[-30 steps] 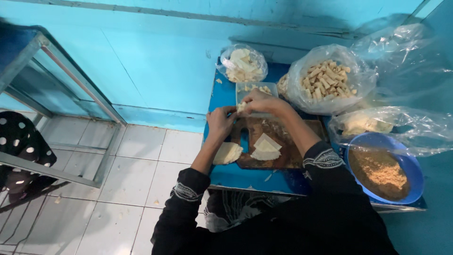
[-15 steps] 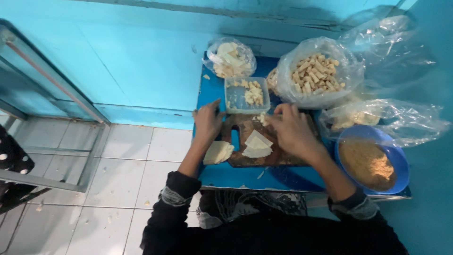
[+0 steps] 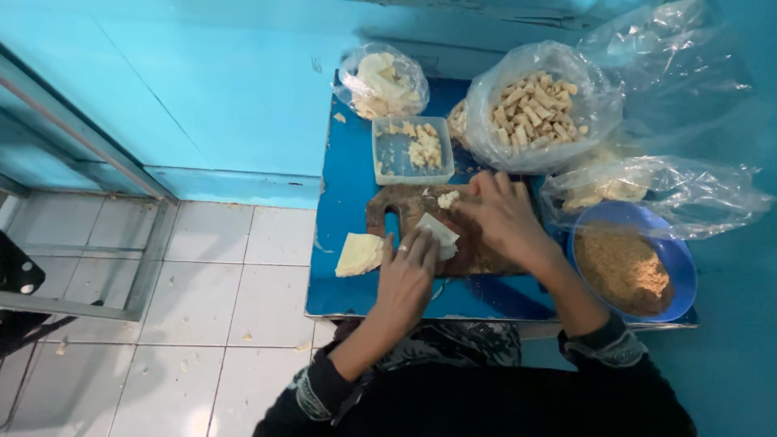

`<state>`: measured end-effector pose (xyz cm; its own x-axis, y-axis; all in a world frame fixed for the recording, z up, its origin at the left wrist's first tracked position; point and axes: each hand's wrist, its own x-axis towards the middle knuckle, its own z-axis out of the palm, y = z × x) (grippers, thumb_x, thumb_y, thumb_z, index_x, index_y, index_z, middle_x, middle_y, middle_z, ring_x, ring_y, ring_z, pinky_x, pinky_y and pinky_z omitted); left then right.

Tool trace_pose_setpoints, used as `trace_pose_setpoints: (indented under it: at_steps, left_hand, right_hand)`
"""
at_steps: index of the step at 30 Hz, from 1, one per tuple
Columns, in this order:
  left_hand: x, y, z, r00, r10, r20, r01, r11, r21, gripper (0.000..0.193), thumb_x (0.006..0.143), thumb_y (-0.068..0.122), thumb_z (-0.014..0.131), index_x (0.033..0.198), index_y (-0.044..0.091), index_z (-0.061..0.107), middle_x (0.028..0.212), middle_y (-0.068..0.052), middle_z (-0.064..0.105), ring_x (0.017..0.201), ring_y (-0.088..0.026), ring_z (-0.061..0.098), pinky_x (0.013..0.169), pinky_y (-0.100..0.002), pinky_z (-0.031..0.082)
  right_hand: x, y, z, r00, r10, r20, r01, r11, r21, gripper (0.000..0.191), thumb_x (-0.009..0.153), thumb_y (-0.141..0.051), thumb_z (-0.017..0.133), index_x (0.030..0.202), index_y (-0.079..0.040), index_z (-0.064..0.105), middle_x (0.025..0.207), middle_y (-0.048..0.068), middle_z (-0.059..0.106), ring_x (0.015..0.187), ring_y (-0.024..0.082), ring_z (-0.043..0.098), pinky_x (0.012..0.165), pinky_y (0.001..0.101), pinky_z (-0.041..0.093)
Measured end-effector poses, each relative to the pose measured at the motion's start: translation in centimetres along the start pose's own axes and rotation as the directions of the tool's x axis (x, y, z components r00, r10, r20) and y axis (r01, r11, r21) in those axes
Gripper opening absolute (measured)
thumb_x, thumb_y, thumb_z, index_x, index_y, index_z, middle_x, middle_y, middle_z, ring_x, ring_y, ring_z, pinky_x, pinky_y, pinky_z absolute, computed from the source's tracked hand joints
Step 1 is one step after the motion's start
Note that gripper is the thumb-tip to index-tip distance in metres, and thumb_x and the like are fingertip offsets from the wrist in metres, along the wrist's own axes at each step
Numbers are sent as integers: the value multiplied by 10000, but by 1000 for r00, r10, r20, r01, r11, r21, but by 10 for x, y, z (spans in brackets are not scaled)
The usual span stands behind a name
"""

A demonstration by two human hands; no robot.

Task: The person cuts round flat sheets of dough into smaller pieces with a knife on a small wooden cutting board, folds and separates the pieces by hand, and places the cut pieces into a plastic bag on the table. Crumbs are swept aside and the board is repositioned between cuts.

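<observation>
Blue tabletop [image 3: 356,287], centre of frame, carries a dark wooden board [image 3: 421,206]. Left hand [image 3: 407,273] lies on the board's lower edge, fingers together, pressing flat on a pale wrapper sheet [image 3: 441,235]. Right hand [image 3: 506,218] sits over the board's right half, fingers curled near a small lump of filling [image 3: 447,198]; whether they pinch anything I cannot tell.

Risks, as judged: the sheet looks thin, so it could tear under pressure or if pulled while pinned. The filling lump sits loose on the board and could roll or crumble off if knocked. A second sheet [image 3: 360,252] lies off the board towards the tabletop's left edge; a sweep of the left forearm could push it to the tiled floor [image 3: 202,324].

Surroundings: clear tub [image 3: 411,152] with pale pieces just above the board; bag of scraps [image 3: 382,81] upper left of it; large bag of rolled pieces [image 3: 538,105] upper right, close to the right hand. Blue bowl of crumbs [image 3: 631,271] at right, partly under loose plastic [image 3: 664,190], crowding the right wrist.
</observation>
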<state>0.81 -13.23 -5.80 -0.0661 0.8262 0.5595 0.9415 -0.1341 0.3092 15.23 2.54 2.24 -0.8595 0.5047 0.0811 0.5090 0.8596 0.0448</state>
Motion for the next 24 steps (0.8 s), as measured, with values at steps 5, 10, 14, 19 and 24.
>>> trace_pose_setpoints:
  at_steps: [5, 10, 14, 19, 24]
  left_hand:
    - [-9, -4, 12, 994, 17, -110, -27, 995, -91, 356, 877, 80, 638, 1214, -31, 666, 1354, -187, 613, 1348, -343, 529, 1144, -624, 325]
    - [-8, -3, 12, 981, 46, -188, -60, 996, -69, 268, 942, 100, 686, 1162, -54, 695, 1228, -173, 641, 1254, -326, 582, 1123, -568, 408]
    - [-5, -1, 11, 975, 55, -214, -73, 994, -80, 220, 937, 119, 712, 1086, -42, 699, 1190, -170, 656, 1202, -332, 597, 1083, -552, 443]
    - [-4, -1, 8, 976, 38, -212, -55, 996, -76, 221, 927, 124, 711, 1080, -35, 700, 1193, -172, 642, 1214, -360, 592, 1081, -559, 440]
    - [-4, -1, 10, 988, 16, -155, -29, 997, -78, 199, 933, 124, 707, 1071, -18, 695, 1166, -159, 633, 1272, -361, 586, 1091, -599, 414]
  right_hand:
    - [-6, 5, -4, 988, 124, -91, -103, 972, 209, 303, 777, 39, 632, 991, -123, 774, 1155, 117, 473, 1160, 320, 471, 929, 435, 385]
    - [-16, -18, 18, 968, 9, -252, 132, 833, 538, 529, 763, 129, 563, 1167, -145, 767, 1209, 106, 495, 1108, 262, 545, 968, 396, 470]
    - [-17, -39, 26, 975, 23, -220, 74, 904, 421, 504, 704, -166, 812, 1202, -156, 734, 1169, 118, 511, 1025, 301, 494, 879, 438, 435]
    - [-24, -54, 23, 942, -122, -311, 74, 984, -161, 541, 821, -229, 735, 1356, -187, 657, 1244, 97, 536, 1128, 289, 492, 948, 528, 371]
    - [-28, -41, 14, 945, -141, -294, 85, 977, -197, 548, 801, -204, 701, 1347, -219, 656, 1248, 76, 547, 1111, 276, 500, 942, 524, 380]
